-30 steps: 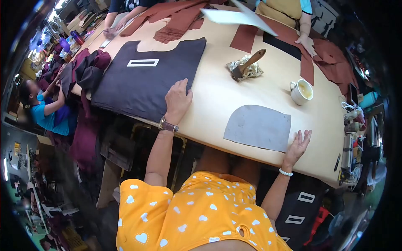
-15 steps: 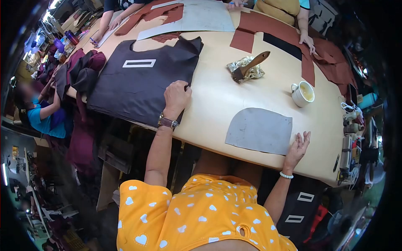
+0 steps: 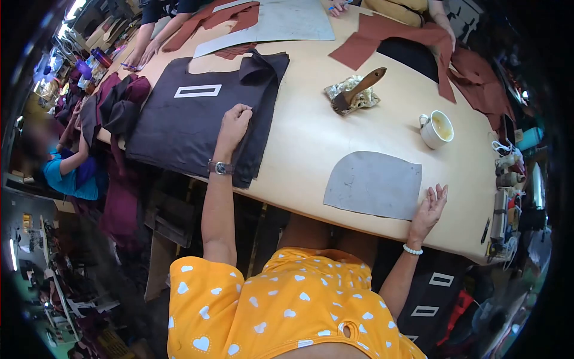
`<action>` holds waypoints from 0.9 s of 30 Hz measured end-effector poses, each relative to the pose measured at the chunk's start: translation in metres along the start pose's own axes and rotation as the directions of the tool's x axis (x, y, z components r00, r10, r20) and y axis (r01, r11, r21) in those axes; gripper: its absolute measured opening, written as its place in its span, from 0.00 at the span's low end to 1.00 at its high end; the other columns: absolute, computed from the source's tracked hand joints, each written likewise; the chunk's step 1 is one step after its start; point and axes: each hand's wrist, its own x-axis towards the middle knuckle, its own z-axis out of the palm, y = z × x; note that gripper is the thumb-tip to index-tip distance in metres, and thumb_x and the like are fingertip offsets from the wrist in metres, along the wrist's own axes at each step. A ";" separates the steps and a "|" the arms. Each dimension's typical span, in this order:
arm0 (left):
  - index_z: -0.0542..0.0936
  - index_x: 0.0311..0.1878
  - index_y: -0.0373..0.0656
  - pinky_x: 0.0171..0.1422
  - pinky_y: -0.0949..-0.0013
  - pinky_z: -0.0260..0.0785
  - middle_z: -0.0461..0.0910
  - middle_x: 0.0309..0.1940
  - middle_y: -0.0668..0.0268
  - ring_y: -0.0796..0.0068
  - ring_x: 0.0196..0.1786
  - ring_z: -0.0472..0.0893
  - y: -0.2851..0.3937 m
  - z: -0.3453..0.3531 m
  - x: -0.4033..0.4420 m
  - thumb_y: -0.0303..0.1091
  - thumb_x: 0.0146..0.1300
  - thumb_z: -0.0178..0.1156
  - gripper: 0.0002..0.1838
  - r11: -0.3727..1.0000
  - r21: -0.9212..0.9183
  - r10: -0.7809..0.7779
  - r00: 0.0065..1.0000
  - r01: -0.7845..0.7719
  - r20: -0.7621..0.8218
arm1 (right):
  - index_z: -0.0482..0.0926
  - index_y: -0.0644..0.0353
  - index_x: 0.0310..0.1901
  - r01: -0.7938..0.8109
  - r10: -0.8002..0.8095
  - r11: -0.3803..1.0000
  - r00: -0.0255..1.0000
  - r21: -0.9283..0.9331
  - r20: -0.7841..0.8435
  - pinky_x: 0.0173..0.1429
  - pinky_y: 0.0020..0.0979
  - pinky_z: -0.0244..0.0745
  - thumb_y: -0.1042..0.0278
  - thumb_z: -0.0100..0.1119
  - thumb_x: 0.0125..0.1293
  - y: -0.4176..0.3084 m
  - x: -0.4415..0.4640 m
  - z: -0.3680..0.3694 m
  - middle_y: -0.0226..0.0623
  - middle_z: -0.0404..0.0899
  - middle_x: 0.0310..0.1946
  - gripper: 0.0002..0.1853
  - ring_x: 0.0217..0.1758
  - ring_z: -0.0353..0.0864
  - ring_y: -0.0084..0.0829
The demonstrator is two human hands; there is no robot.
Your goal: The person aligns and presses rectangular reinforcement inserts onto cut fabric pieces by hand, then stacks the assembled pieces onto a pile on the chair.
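Note:
My left hand [image 3: 235, 127] has its fingers closed on the right-hand edge of a dark fabric piece [image 3: 173, 128], the top one of a stack. That edge is drawn back, and its upper corner curls over. A white rectangular frame shape [image 3: 198, 90] marks the fabric. Lying palm partly up on the table, my right hand [image 3: 428, 210] is open and holds nothing. Just left of it lies a grey rounded template [image 3: 373, 185]. Farther back, a wooden-handled brush [image 3: 360, 90] rests on a crumpled wrapper [image 3: 366, 103]. A white cup [image 3: 437, 130] holds yellowish contents.
Red-brown fabric pieces [image 3: 365, 42] and a large grey sheet [image 3: 293, 21] lie at the table's far side. Co-workers' hands are there, one holding a blue pen. Another person sits at left beside maroon cloth [image 3: 122, 197]. Tools and cords [image 3: 508, 179] line the right edge.
My left hand has moved left and away from me, pulling the dark fabric's edge leftward, and its corner now folds over. Across the table, a co-worker has shifted the red-brown fabric.

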 end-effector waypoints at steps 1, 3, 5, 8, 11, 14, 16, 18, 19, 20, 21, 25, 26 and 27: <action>0.77 0.39 0.33 0.39 0.70 0.68 0.80 0.30 0.58 0.75 0.33 0.77 0.000 0.003 -0.005 0.31 0.58 0.54 0.11 0.994 0.008 0.111 0.993 -0.111 -0.030 | 0.53 0.64 0.67 0.001 -0.001 1.000 1.000 0.005 -0.003 0.64 0.35 0.64 0.87 0.40 0.60 0.001 0.000 0.000 0.48 0.61 0.62 0.32 0.59 0.69 0.37; 0.76 0.38 0.32 0.41 0.67 0.70 0.80 0.32 0.53 0.67 0.33 0.79 0.021 0.009 -0.027 0.30 0.58 0.52 0.10 0.978 0.040 0.205 0.979 -0.205 0.003 | 0.55 0.63 0.67 0.128 -0.142 0.968 0.989 -0.214 -0.050 0.60 0.33 0.66 0.86 0.43 0.59 -0.007 -0.001 0.004 0.46 0.63 0.61 0.32 0.54 0.71 0.35; 0.75 0.36 0.33 0.43 0.65 0.70 0.78 0.35 0.50 0.57 0.36 0.79 0.051 0.019 -0.057 0.28 0.56 0.52 0.08 0.986 0.034 0.158 0.978 -0.164 0.138 | 0.56 0.64 0.66 0.219 -0.226 0.932 0.974 -0.287 0.009 0.56 0.32 0.68 0.84 0.47 0.58 -0.023 -0.006 0.009 0.46 0.65 0.59 0.32 0.51 0.72 0.33; 0.74 0.36 0.34 0.39 0.67 0.67 0.74 0.27 0.57 0.65 0.31 0.76 0.064 0.046 -0.098 0.26 0.56 0.52 0.06 0.913 0.092 0.375 0.908 -0.397 0.188 | 0.57 0.66 0.66 0.260 -0.207 0.951 0.938 -0.167 0.279 0.49 0.31 0.71 0.78 0.57 0.54 -0.060 -0.031 0.040 0.46 0.70 0.53 0.35 0.44 0.73 0.33; 0.73 0.34 0.35 0.40 0.61 0.68 0.74 0.28 0.51 0.53 0.34 0.76 0.079 0.072 -0.142 0.27 0.55 0.53 0.06 0.922 0.041 0.354 0.882 -0.385 0.312 | 0.50 0.65 0.68 0.108 -0.084 0.994 0.875 -0.025 0.477 0.40 0.31 0.73 0.70 0.65 0.50 -0.108 -0.050 0.079 0.43 0.77 0.40 0.45 0.34 0.75 0.30; 0.72 0.37 0.37 0.43 0.57 0.67 0.73 0.32 0.52 0.50 0.38 0.74 0.090 0.098 -0.179 0.26 0.53 0.53 0.08 0.900 -0.016 0.407 0.824 -0.437 0.394 | 0.46 0.65 0.69 -0.003 0.046 0.997 0.813 -0.074 0.580 0.39 0.36 0.73 0.77 0.58 0.47 -0.115 -0.042 0.089 0.43 0.79 0.35 0.46 0.30 0.78 0.39; 0.72 0.40 0.37 0.45 0.55 0.66 0.72 0.35 0.52 0.49 0.42 0.72 0.096 0.117 -0.202 0.27 0.53 0.54 0.10 0.884 0.008 0.416 0.793 -0.468 0.445 | 0.45 0.66 0.69 0.124 -0.025 0.984 0.814 -0.131 0.580 0.39 0.38 0.73 0.82 0.53 0.45 -0.097 -0.038 0.084 0.45 0.79 0.34 0.46 0.31 0.79 0.45; 0.71 0.41 0.37 0.57 0.51 0.61 0.69 0.49 0.46 0.45 0.54 0.69 0.104 0.136 -0.217 0.30 0.54 0.55 0.12 0.871 -0.059 0.447 0.739 -0.487 0.504 | 0.48 0.65 0.68 0.097 -0.001 0.981 0.865 -0.166 0.502 0.40 0.39 0.73 0.85 0.47 0.44 -0.090 -0.035 0.069 0.48 0.80 0.32 0.44 0.32 0.79 0.46; 0.71 0.42 0.37 0.60 0.49 0.59 0.68 0.52 0.45 0.44 0.57 0.67 0.109 0.147 -0.225 0.31 0.55 0.55 0.12 0.839 -0.070 0.504 0.721 -0.540 0.475 | 0.49 0.65 0.68 0.105 0.003 0.972 0.888 -0.208 0.459 0.41 0.36 0.73 0.84 0.49 0.48 -0.088 -0.031 0.058 0.48 0.80 0.32 0.42 0.31 0.79 0.43; 0.71 0.42 0.37 0.63 0.47 0.57 0.66 0.56 0.43 0.43 0.60 0.65 0.113 0.157 -0.232 0.32 0.56 0.55 0.12 0.804 -0.076 0.557 0.702 -0.590 0.443 | 0.51 0.65 0.68 0.111 0.003 0.962 0.908 -0.248 0.419 0.42 0.34 0.73 0.83 0.50 0.51 -0.087 -0.027 0.048 0.47 0.80 0.31 0.39 0.30 0.79 0.39; 0.71 0.42 0.37 0.65 0.46 0.54 0.63 0.58 0.42 0.43 0.62 0.63 0.117 0.167 -0.236 0.32 0.57 0.54 0.12 0.815 -0.128 0.548 0.680 -0.565 0.487 | 0.53 0.65 0.67 -0.017 0.113 0.968 0.920 -0.251 0.376 0.44 0.35 0.73 0.80 0.53 0.54 -0.090 -0.022 0.037 0.48 0.82 0.32 0.37 0.33 0.80 0.41; 0.71 0.47 0.38 0.69 0.48 0.50 0.59 0.63 0.41 0.44 0.66 0.60 0.135 0.189 -0.248 0.36 0.62 0.54 0.14 0.800 -0.342 0.591 0.550 -0.492 0.590 | 0.56 0.68 0.65 0.124 -0.072 0.951 0.980 -0.282 0.188 0.40 0.37 0.72 0.77 0.55 0.57 -0.056 0.000 -0.001 0.57 0.79 0.33 0.34 0.33 0.81 0.46; 0.71 0.48 0.38 0.69 0.49 0.51 0.59 0.63 0.42 0.44 0.66 0.60 0.140 0.188 -0.249 0.37 0.62 0.55 0.16 0.778 -0.400 0.624 0.522 -0.484 0.582 | 0.56 0.69 0.65 0.214 -0.158 0.901 0.972 -0.377 0.176 0.40 0.37 0.73 0.76 0.56 0.57 -0.048 0.008 -0.010 0.59 0.79 0.34 0.33 0.34 0.81 0.46; 0.71 0.49 0.38 0.69 0.50 0.51 0.59 0.64 0.43 0.45 0.66 0.60 0.144 0.184 -0.246 0.38 0.62 0.56 0.17 0.778 -0.376 0.621 0.528 -0.503 0.579 | 0.57 0.69 0.65 0.207 -0.149 0.899 0.973 -0.386 0.176 0.47 0.37 0.71 0.76 0.57 0.56 -0.041 0.014 -0.018 0.61 0.75 0.43 0.34 0.44 0.78 0.48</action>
